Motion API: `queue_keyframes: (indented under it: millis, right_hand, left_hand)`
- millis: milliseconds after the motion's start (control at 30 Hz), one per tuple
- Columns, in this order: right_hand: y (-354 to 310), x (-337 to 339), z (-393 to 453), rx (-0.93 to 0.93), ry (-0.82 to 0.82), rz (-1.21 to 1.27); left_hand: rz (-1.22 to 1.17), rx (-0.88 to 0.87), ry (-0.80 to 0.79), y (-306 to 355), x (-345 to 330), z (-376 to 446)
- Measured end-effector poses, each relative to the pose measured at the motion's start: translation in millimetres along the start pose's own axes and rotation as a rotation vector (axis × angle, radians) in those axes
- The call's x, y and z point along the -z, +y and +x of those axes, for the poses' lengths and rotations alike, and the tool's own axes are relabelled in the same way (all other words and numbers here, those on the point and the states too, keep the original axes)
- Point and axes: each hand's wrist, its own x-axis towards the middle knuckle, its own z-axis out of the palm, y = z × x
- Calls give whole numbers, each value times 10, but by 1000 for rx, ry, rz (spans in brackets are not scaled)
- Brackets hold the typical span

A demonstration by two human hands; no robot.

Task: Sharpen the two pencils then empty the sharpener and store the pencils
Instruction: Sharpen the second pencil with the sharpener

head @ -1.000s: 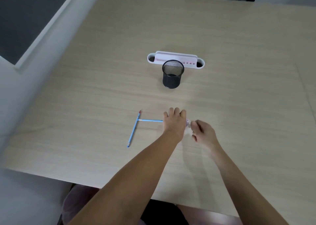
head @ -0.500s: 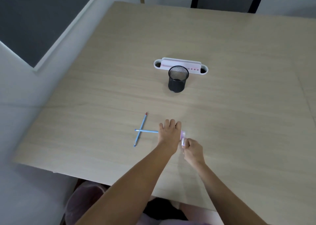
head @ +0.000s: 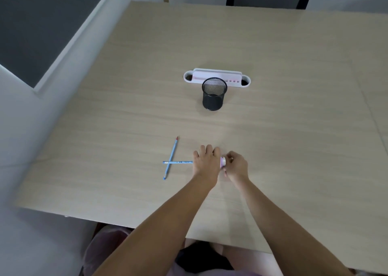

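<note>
**Two hands at one pencil and a sharpener**

One pale wooden surface (head: 273, 128) carries everything. Two bare forearms reach in from the near edge. The left hand (head: 206, 163) is curled palm-down around one blue pencil (head: 178, 162), which lies sideways and sticks out from the hand toward the left. The right hand (head: 236, 166) is pinched closed on one small pink and white sharpener (head: 222, 162), held just beside the left hand's knuckles; whether the pencil tip sits inside it is hidden by the fingers. Far across the surface stands one white desk organiser (head: 217, 76) with an open round slot at each end, and one upright black mesh pencil cup (head: 214, 94) stands right in front of it. A second blue pencil (head: 172, 156) with a red end lies slanted on the surface, and the held pencil crosses over it near its lower part.
</note>
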Motion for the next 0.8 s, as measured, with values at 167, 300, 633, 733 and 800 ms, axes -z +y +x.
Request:
queue_keyframes:
  millis: [167, 300, 633, 733, 800]
  right_hand:
    - [142, 176, -610, 48, -102, 52]
    - [-137, 338, -412, 139, -86, 110]
    - [219, -26, -301, 83, 0, -73]
    - [263, 120, -530, 143, -56, -25]
    - [118, 214, -455, 156, -76, 61]
  left_hand:
    - [16, -5, 4, 4, -2, -4]
    - [-18, -15, 21, 9, -7, -12]
    - [4, -14, -7, -6, 16, -7]
    - [-6, -9, 17, -6, 18, -14]
    - [-28, -25, 16, -3, 27, -27]
